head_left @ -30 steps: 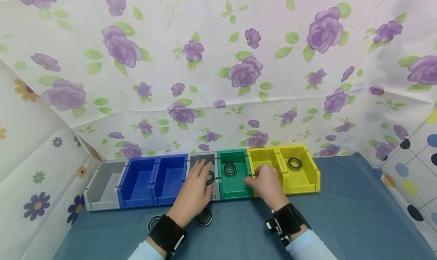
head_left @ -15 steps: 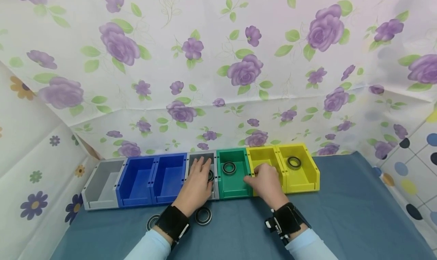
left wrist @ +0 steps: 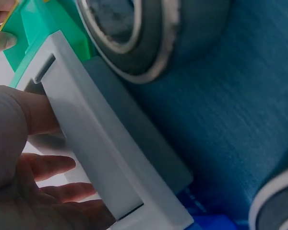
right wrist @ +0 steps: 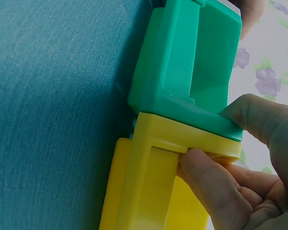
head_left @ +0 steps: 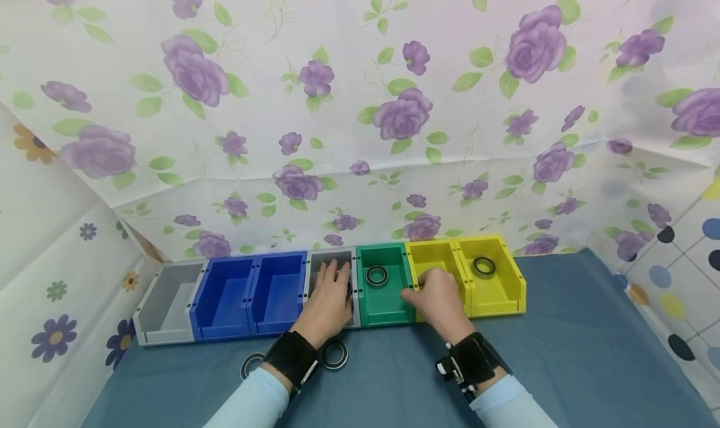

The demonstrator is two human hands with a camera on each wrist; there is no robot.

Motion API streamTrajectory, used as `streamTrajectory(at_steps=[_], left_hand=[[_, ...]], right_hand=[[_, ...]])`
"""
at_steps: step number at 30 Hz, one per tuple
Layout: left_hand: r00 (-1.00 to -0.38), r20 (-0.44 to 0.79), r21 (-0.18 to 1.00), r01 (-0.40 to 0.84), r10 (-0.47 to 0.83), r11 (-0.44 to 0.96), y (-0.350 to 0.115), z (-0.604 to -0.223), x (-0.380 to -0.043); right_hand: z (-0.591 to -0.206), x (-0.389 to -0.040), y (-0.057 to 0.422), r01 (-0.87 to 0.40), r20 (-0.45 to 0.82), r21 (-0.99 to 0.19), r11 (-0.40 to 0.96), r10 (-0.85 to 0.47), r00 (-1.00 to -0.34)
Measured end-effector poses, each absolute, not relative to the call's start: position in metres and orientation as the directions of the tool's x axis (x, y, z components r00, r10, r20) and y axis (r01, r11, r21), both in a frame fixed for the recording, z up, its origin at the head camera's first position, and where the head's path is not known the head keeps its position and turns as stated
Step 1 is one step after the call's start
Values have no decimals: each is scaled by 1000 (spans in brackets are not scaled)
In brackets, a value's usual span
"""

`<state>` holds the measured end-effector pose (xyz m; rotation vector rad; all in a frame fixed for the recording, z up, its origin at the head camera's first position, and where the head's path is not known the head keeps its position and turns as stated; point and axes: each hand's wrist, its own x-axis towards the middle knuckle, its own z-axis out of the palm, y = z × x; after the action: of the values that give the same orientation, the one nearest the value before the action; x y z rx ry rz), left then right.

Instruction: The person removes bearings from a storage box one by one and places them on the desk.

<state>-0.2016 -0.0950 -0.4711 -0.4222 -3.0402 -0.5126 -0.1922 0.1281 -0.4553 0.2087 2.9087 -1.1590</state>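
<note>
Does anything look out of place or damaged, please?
Perhaps: two black-and-silver round bearings lie on the blue cloth, while others sit inside a green plastic bin and a yellow one. No damage shows.

There are two gray bins [head_left: 165, 337], two blue bins [head_left: 223, 332], one green bin [head_left: 388, 319] and two yellow bins [head_left: 498, 308], so seven. There are five rings [head_left: 334, 354]: two on the surface [head_left: 394, 384], closer to us than the left fingers [head_left: 331, 273], one peeking out beside them, one between the left and right fingers [head_left: 409, 297], and one to the right of the right fingers. Two hands [head_left: 322, 308] wear two black bands [head_left: 292, 356].
</note>
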Motion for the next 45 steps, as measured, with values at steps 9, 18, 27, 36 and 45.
streamTrajectory(at_steps=[9, 18, 27, 36, 45], left_hand=[[-962, 42, 307, 268, 268, 913, -93, -475, -207], [-962, -4, 312, 257, 272, 914, -92, -477, -211], [-944, 40, 316, 323, 328, 892, -93, -478, -214], [-946, 41, 321, 318, 323, 892, -93, -476, -214], [-951, 57, 282, 308, 305, 909, -92, -474, -212]], right_hand=[[-455, -192, 128, 140, -71, -690, 710, 126, -990], [-455, -193, 127, 139, -68, -684, 716, 128, -989], [-454, -192, 127, 149, -75, -681, 717, 134, -988], [-454, -192, 127, 142, -68, -685, 715, 131, -989], [-455, -193, 128, 139, -64, -683, 717, 131, -989]])
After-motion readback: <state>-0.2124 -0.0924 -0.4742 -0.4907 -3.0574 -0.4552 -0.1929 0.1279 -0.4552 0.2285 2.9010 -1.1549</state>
